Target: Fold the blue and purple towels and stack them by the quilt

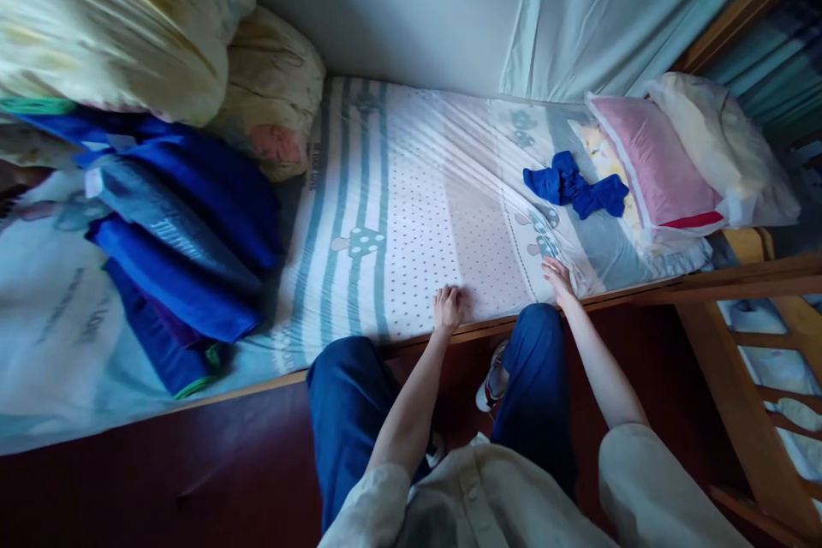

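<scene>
My left hand (448, 308) rests on the front edge of the bed with its fingers curled down against the sheet. What is under those fingers, if anything, is hidden. Further right, my right hand (557, 277) lies on the same edge, its fingers stretched out and apart. Beneath both is a patterned bed sheet (420, 214) with stripes, dots and mushroom prints; creases run across it toward my right hand. Beyond the right hand lies a crumpled blue cloth (574, 187).
A pink pillow (655, 158) and a plastic-wrapped bundle (725, 145) sit at the right end. Folded blue clothes (186, 231) and pale stuffed bundles (116, 17) occupy the left. A wooden rail (725, 281) and ladder (738, 394) stand right; a curtain (578, 17) hangs behind.
</scene>
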Tool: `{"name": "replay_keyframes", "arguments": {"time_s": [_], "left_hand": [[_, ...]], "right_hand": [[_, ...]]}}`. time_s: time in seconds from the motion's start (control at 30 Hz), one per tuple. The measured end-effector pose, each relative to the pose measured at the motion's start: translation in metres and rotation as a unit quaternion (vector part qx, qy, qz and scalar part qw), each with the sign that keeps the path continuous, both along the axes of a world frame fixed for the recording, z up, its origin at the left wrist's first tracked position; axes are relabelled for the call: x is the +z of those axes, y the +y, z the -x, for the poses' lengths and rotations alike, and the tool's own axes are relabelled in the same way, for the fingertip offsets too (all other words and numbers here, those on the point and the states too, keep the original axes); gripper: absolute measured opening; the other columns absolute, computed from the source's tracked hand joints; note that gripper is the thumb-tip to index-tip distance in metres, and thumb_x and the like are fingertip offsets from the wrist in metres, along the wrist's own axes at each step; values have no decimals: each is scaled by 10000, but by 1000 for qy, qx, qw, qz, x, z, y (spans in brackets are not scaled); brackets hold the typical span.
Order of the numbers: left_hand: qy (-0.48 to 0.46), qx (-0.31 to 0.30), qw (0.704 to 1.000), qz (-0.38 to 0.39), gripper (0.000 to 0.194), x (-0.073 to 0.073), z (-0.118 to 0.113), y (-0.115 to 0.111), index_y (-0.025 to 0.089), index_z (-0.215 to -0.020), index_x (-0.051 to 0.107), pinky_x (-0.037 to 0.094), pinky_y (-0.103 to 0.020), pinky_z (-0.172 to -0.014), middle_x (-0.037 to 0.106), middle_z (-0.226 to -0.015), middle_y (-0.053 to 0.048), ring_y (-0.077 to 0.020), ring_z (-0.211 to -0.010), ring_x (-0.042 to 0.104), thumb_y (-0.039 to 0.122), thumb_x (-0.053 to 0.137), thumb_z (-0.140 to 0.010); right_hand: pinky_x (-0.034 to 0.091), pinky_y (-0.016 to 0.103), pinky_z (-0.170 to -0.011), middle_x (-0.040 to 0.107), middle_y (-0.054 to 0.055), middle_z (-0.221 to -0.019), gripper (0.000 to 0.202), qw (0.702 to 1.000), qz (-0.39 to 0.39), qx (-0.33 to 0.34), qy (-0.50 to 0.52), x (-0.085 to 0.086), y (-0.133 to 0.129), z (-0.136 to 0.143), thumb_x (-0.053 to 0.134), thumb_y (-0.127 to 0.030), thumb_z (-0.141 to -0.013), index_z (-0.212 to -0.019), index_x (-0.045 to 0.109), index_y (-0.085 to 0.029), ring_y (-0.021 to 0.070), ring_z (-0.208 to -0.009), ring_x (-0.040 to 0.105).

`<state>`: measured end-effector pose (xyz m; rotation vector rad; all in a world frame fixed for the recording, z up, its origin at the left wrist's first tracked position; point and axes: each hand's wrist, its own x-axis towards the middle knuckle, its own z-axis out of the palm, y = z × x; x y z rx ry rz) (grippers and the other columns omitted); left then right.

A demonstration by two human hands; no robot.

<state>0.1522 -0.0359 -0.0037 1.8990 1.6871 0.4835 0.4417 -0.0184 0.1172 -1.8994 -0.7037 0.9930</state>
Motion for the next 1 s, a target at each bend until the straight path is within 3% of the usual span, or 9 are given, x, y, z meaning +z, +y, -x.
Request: {"name": "replay_keyframes", "arguments": {"time_s": [0.13,0.33,0.5,0.6,0.7,0.77,0.83,0.93,1.0], "left_hand": [[17,0,996,-86,171,-31,2,2,203,-911,674,454,-445,-933,637,-942,-138,-296,-976,591,214,504,-931],[59,-15,996,-58,172,-53,2,-1,200,-935,683,434,-481,-914,633,-964,-164,-318,-960,569,230,515,-910],[66,-16,995,-67,172,-61,4,-6,219,-946,694,436,-485,-904,647,-977,-164,-319,-957,578,240,529,-901],[74,-18,994,-73,176,-64,5,-8,226,-959,700,439,-483,-898,656,-981,-159,-318,-952,588,238,538,-891],[77,-16,994,-73,187,-63,6,-7,225,-967,702,438,-484,-896,662,-988,-161,-320,-952,590,247,529,-899],[75,-17,995,-69,195,-60,6,-6,221,-966,702,434,-481,-899,663,-993,-164,-321,-957,590,252,518,-909],[76,-20,995,-64,195,-58,7,-5,215,-953,701,432,-478,-896,661,-984,-167,-320,-952,588,256,516,-909],[90,-23,994,-63,184,-55,7,-4,207,-912,693,428,-474,-881,654,-956,-170,-322,-934,583,263,519,-899],[93,-22,993,-62,172,-54,7,-4,206,-880,680,426,-477,-880,649,-949,-173,-325,-931,580,266,519,-892]], "right_hand": [[559,375,-932,718,116,-1242,279,997,-8,-9,-76,-21,56,-49,705,-210,-703,-981,733,-207,241,-1118,693],[376,382,-1133,520,212,-1494,194,967,12,14,-256,-47,163,-98,666,-23,-752,-866,759,-149,242,-1370,508],[346,451,-1118,614,175,-1323,180,961,44,31,-273,-54,232,-110,680,-1,-719,-749,724,-173,257,-1294,492],[358,434,-1091,666,169,-1140,173,953,41,67,-292,-59,249,-93,632,-24,-786,-777,739,-159,243,-1189,517],[380,396,-1079,670,128,-1041,208,933,-8,169,-318,-70,228,-48,591,-61,-849,-834,775,-157,227,-1099,561],[440,351,-1011,675,88,-947,141,922,-23,239,-304,-79,191,-9,670,-99,-831,-800,785,-175,219,-1011,604],[478,348,-958,682,75,-924,126,879,-42,378,-287,-83,141,27,694,-114,-836,-826,794,-190,227,-980,636],[514,322,-903,710,39,-963,174,802,-48,547,-236,-70,67,62,737,-119,-825,-930,797,-244,214,-946,684],[520,331,-921,720,39,-986,245,764,-64,596,-237,-50,31,73,715,-88,-835,-988,786,-266,216,-954,699]]}}
